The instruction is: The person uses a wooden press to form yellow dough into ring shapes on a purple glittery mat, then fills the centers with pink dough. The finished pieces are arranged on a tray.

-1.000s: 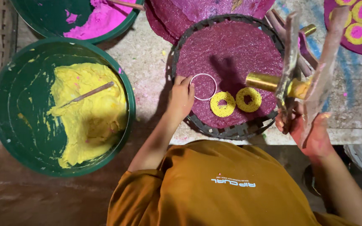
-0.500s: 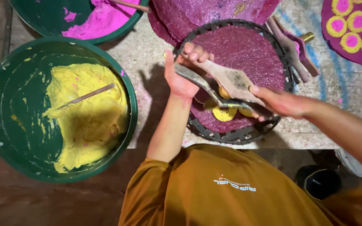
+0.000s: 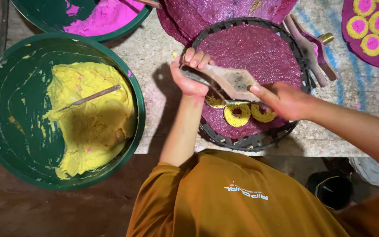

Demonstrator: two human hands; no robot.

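A round purple sheet lies on a black openwork tray. Two yellow dough rings sit near its front edge, and a third yellow piece shows partly under the tool. My left hand grips the left end of a wooden press, which is held low over the sheet. My right hand closes on the press's right end. What lies directly under the press is hidden.
A big green basin of yellow dough with a stick stands at left. Behind it is a basin of pink dough. Another wooden press lies right of the tray, and a sheet of yellow-pink rings is at the far right.
My right hand brought the press down from the right side, and my left hand left the metal ring and took hold of the press. A third yellow piece now shows under it.
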